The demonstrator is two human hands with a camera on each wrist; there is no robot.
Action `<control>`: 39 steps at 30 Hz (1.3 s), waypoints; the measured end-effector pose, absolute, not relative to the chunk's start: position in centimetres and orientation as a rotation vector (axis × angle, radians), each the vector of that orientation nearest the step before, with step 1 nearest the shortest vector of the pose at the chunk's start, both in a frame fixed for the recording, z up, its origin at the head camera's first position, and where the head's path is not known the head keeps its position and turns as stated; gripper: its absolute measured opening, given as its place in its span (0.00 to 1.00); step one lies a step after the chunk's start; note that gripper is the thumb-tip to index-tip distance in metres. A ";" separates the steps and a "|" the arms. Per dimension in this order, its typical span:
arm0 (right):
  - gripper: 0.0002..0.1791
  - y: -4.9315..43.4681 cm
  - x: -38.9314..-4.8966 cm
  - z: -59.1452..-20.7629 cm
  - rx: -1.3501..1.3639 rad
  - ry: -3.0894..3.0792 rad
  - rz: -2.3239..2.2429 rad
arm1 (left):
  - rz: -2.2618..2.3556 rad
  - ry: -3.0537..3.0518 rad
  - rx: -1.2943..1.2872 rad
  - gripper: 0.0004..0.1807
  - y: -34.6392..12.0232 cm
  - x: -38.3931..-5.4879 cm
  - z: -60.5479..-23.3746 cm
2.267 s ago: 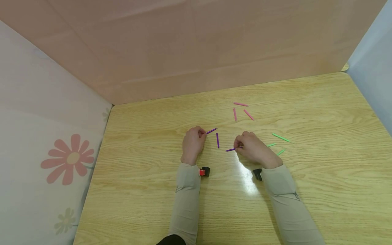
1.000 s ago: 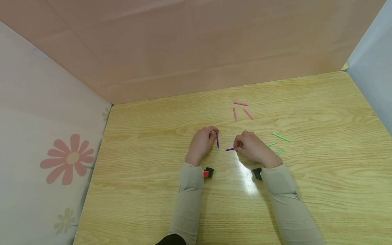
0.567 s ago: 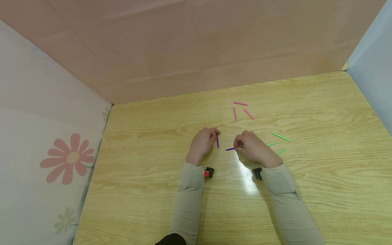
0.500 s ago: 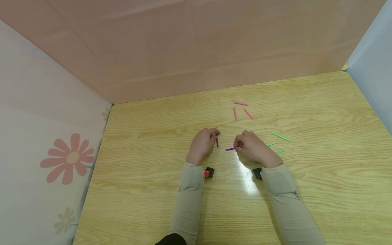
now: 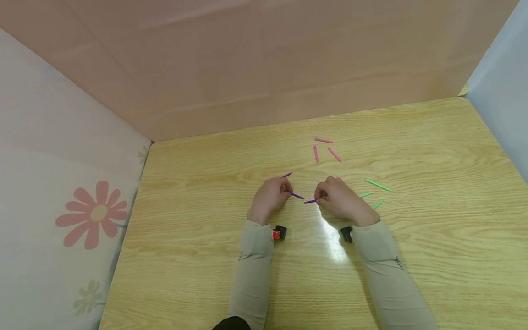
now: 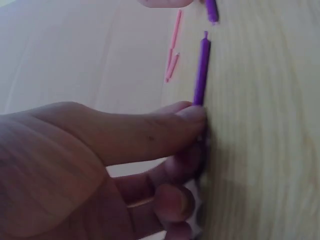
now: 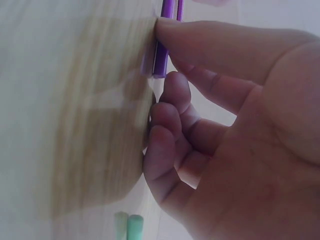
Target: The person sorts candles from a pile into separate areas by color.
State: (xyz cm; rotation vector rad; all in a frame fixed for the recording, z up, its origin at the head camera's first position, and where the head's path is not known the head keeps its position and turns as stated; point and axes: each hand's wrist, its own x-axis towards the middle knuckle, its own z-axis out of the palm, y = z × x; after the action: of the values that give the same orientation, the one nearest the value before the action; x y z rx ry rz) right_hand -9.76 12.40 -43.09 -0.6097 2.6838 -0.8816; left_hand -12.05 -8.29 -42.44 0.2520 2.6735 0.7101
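In the head view my left hand (image 5: 270, 196) pinches a thin purple candle (image 5: 297, 195) between thumb and fingertips. The left wrist view shows that candle (image 6: 201, 72) with a narrow wick at its far end. My right hand (image 5: 340, 198) pinches a second purple candle (image 5: 310, 201), whose blunt end (image 7: 160, 69) shows below the thumb in the right wrist view. The free ends of these two candles nearly meet; whether they touch I cannot tell. Behind my left hand lies a third purple candle (image 5: 288, 174), partly hidden by the fingers.
Three pink candles (image 5: 334, 154) lie farther back on the wooden table (image 5: 198, 206). Green candles (image 5: 378, 185) lie to the right, two of them partly behind my right hand. A pinkish wall (image 5: 264, 68) borders the table's far edge.
The purple candle that lay nearly straight up and down is now in my left hand, turned so its near end points right. My left hand has come slightly nearer; the right hand has stayed put.
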 end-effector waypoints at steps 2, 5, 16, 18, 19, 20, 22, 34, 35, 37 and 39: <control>0.02 12.4 -9.8 -43.1 -0.614 2.684 -0.879 | 0.702 2.653 0.228 0.02 -8.4 -12.0 -42.3; 0.02 12.4 -9.8 -43.1 -0.615 2.681 -0.882 | 0.691 2.632 0.206 0.03 -8.6 -11.9 -42.1; 0.02 12.5 -9.7 -43.0 -0.626 2.680 -0.886 | 0.639 2.654 0.160 0.06 -9.0 -11.7 -41.8; 0.02 12.5 -9.7 -43.1 -0.629 2.682 -0.889 | 0.633 2.655 0.147 0.06 -9.1 -11.7 -41.8; 0.02 12.5 -9.7 -43.1 -0.630 2.683 -0.889 | 0.635 2.651 0.142 0.06 -9.2 -11.6 -41.8; 0.02 12.5 -9.7 -43.1 -0.627 2.684 -0.889 | 0.634 2.648 0.141 0.06 -9.2 -11.6 -41.8; 0.02 12.5 -9.7 -43.1 -0.627 2.687 -0.888 | 0.637 2.643 0.147 0.05 -9.3 -11.6 -41.8; 0.03 12.5 -9.6 -42.8 -0.621 2.673 -0.892 | 0.680 2.622 0.169 0.05 -9.4 -11.4 -42.0; 0.03 12.5 -9.6 -42.8 -0.621 2.672 -0.892 | 0.682 2.623 0.170 0.05 -9.4 -11.4 -42.0; 0.03 12.5 -9.6 -42.8 -0.621 2.673 -0.892 | 0.683 2.626 0.172 0.05 -9.4 -11.2 -42.1; 0.03 12.5 -9.6 -42.8 -0.619 2.673 -0.890 | 0.680 2.632 0.176 0.05 -9.4 -11.1 -42.1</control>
State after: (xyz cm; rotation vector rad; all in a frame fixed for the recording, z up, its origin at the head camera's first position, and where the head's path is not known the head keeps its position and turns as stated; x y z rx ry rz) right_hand -9.58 12.47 -42.83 -0.6186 2.6729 -0.8895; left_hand -11.09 -9.42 -42.14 0.1764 2.6323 0.6804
